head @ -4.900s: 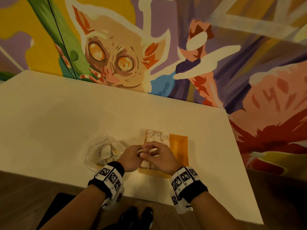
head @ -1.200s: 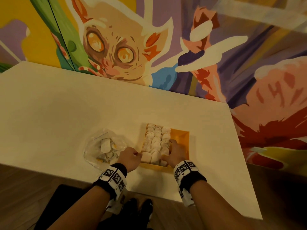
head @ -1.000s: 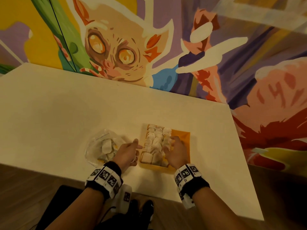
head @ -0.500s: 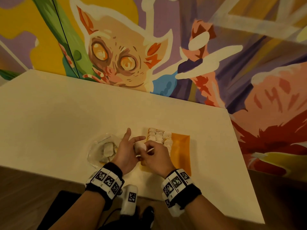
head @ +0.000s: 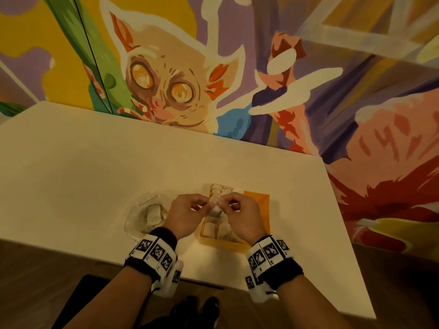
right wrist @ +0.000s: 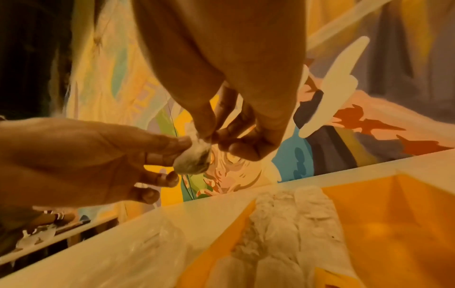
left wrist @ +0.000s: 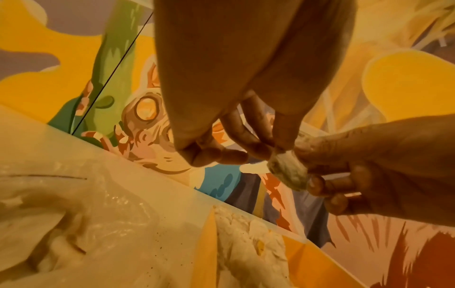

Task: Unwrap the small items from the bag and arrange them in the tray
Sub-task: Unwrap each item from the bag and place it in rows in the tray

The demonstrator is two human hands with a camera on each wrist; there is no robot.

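Now both my hands pinch one wrapped item [head: 215, 205] above the tray's [head: 257, 210] left half, mid frame.
Left hand [head: 187, 214] and right hand [head: 240, 216] clamp its opposite ends, equally near; axis unclear; bag [head: 142, 214] sits left.

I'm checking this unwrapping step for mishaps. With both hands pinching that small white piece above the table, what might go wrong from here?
1. The left hand and right hand pinch the small white piece only at the fingertips, in mid-air; it may slip and fall onto the pieces already packed in the orange tray.
2. The clear bag lies right beside the left wrist, which might nudge it along the table.
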